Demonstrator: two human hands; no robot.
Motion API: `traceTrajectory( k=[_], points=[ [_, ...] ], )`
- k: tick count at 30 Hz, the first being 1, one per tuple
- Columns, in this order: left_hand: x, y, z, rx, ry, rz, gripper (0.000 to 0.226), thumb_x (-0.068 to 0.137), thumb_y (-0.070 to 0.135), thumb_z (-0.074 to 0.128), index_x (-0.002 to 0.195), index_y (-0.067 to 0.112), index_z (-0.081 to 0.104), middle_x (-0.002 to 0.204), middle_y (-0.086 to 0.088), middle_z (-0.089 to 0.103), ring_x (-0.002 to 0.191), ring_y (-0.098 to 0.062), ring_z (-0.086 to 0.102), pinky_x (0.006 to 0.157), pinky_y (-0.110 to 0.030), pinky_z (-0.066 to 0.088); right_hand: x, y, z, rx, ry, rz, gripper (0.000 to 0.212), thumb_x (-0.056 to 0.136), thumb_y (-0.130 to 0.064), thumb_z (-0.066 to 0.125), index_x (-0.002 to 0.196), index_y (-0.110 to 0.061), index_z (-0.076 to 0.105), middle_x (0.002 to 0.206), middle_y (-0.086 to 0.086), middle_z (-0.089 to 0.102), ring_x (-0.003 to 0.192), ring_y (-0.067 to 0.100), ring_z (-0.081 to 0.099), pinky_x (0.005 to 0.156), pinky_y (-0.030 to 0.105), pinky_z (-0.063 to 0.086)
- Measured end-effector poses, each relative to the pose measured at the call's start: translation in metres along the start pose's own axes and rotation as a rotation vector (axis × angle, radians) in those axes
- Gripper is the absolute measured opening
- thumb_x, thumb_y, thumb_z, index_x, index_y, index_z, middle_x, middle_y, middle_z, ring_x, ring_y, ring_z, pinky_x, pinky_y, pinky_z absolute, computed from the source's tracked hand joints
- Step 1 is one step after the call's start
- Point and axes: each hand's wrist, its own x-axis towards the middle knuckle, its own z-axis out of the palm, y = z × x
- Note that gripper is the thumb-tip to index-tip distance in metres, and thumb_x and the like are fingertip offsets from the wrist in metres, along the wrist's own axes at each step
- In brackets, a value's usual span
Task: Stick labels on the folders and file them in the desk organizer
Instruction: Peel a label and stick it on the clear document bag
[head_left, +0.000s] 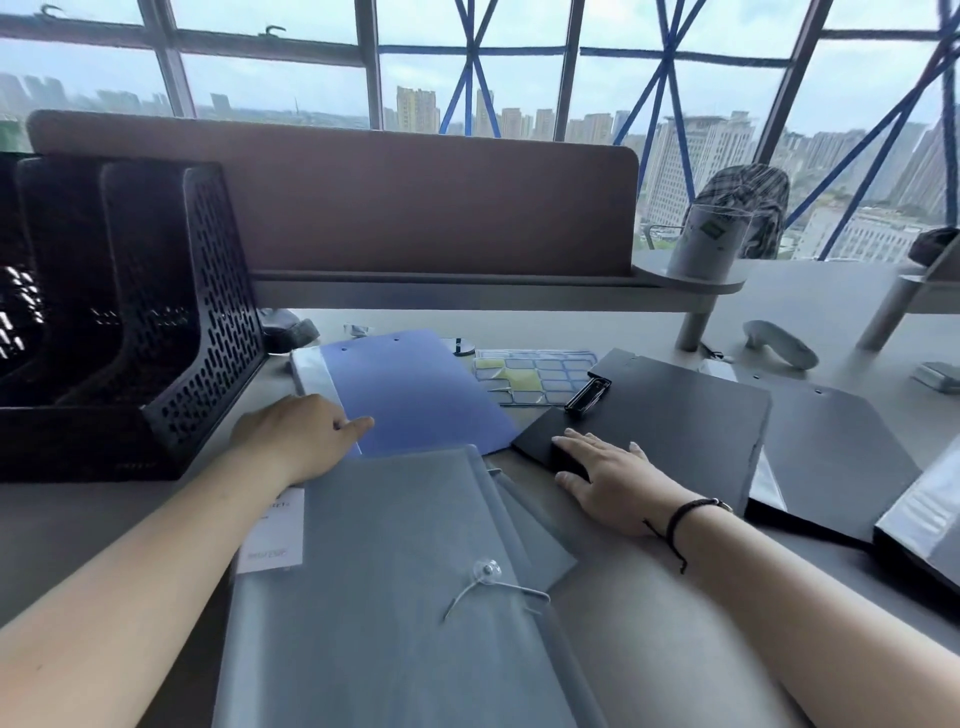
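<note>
Left hand (298, 434) at about nine o'clock from frame centre, fingers loosely curled with the forefinger extended, tip touching the near edge of the blue folder (410, 395); pinching or merely touching, cannot tell. Right hand (610, 480) at four o'clock, spread flat, fingers straight, pressing on the near corner of the black clipboard folder (670, 421).

Probably choosing or squaring up a folder before labelling. Best done by pinning the cover flat with one palm, peeling a sticker cleanly from the label sheet (540, 376) at twelve o'clock of the right hand, then smoothing it on from one edge to avoid bubbles on slick plastic.

Blue folder: thin, translucent, matte, rounded corners, two punched holes at the far edge. Black folder: stiff, opaque, dull sheen, metal clip (589, 396) at its left edge. Grey string-tie envelope (374, 571) at six o'clock: frosted, flexible, with a clear round button and thin cord. Second black folder (831, 447) at three o'clock. Label sheet: white rounded rectangles with blue borders, several peeled away.

Desk organizer (156, 312) at ten o'clock: black perforated metal, upright dividers, no folders visible in its slots. Pale, smooth desk (810, 312) beneath.
</note>
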Motion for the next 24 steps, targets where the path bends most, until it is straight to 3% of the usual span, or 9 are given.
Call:
traceTrajectory(
  k=[5, 9, 11, 13, 15, 19, 22, 24],
  points=[
    [-0.002, -0.004, -0.008, 0.079, 0.023, -0.075, 0.065, 0.091, 0.070, 0.036, 0.059, 0.018, 0.055, 0.069, 0.003, 0.065, 0.068, -0.018, 0.062, 0.060, -0.026, 0.042, -0.010, 0.007, -0.009, -0.036, -0.021, 0.029, 0.058, 0.102, -0.046, 0.039, 0.156, -0.036, 0.022, 0.164, -0.016, 0.013, 0.151, 0.007, 0.012, 0.123, 0.049, 0.005],
    [0.000, -0.002, -0.010, 0.130, -0.004, -0.088, 0.064, 0.090, 0.073, 0.034, 0.065, 0.020, 0.058, 0.071, 0.004, 0.065, 0.069, -0.017, 0.063, 0.061, -0.026, 0.045, -0.016, 0.006, -0.017, -0.102, 0.011, 0.044, 0.058, 0.096, -0.055, 0.045, 0.150, -0.037, 0.033, 0.159, -0.016, 0.030, 0.145, 0.011, 0.030, 0.118, 0.045, 0.024],
    [0.001, 0.008, -0.011, 0.158, -0.012, -0.054, 0.059, 0.089, 0.075, 0.034, 0.086, 0.025, 0.066, 0.091, 0.006, 0.069, 0.082, -0.017, 0.064, 0.070, -0.029, 0.050, -0.015, 0.001, -0.025, -0.154, 0.063, 0.033, 0.052, 0.092, -0.057, 0.050, 0.139, -0.036, 0.049, 0.145, -0.011, 0.051, 0.133, 0.016, 0.047, 0.108, 0.039, 0.038],
    [0.002, 0.021, -0.013, 0.063, -0.040, -0.006, 0.056, 0.089, 0.073, 0.040, 0.123, 0.033, 0.060, 0.126, 0.007, 0.063, 0.107, -0.020, 0.061, 0.086, -0.033, 0.051, -0.008, -0.007, -0.035, -0.141, 0.128, 0.034, 0.046, 0.090, -0.057, 0.055, 0.128, -0.032, 0.059, 0.131, -0.006, 0.062, 0.123, 0.020, 0.056, 0.098, 0.035, 0.045],
    [0.004, 0.038, -0.016, -0.102, -0.117, 0.070, 0.061, 0.089, 0.068, 0.048, 0.141, 0.035, 0.047, 0.145, 0.009, 0.050, 0.126, -0.020, 0.052, 0.100, -0.035, 0.046, 0.008, -0.015, -0.043, -0.033, 0.186, 0.038, 0.042, 0.089, -0.053, 0.059, 0.123, -0.029, 0.063, 0.125, -0.004, 0.066, 0.119, 0.021, 0.058, 0.094, 0.034, 0.048],
    [0.014, 0.077, -0.018, -0.343, -0.157, 0.187, 0.064, 0.093, 0.054, 0.056, 0.149, 0.024, 0.042, 0.154, 0.005, 0.041, 0.139, -0.019, 0.041, 0.114, -0.035, 0.033, 0.057, -0.031, -0.055, 0.248, 0.265, 0.051, 0.026, 0.089, -0.041, 0.065, 0.101, -0.019, 0.071, 0.095, -0.002, 0.069, 0.094, 0.021, 0.063, 0.075, 0.028, 0.048],
    [0.025, 0.097, -0.014, -0.349, -0.193, 0.221, 0.061, 0.098, 0.048, 0.052, 0.150, 0.021, 0.039, 0.157, 0.002, 0.038, 0.142, -0.020, 0.038, 0.116, -0.033, 0.029, 0.096, -0.040, -0.055, 0.377, 0.292, 0.116, 0.025, 0.089, -0.034, 0.066, 0.078, -0.011, 0.070, 0.066, 0.000, 0.061, 0.074, 0.024, 0.059, 0.059, 0.025, 0.040],
    [0.033, 0.106, -0.009, -0.276, -0.238, 0.242, 0.057, 0.101, 0.044, 0.046, 0.152, 0.022, 0.034, 0.159, 0.001, 0.034, 0.144, -0.021, 0.034, 0.115, -0.031, 0.027, 0.120, -0.043, -0.054, 0.413, 0.294, 0.149, 0.026, 0.089, -0.024, 0.065, 0.084, 0.000, 0.071, 0.071, 0.012, 0.067, 0.074, 0.033, 0.060, 0.057, 0.027, 0.041]
  ],
)
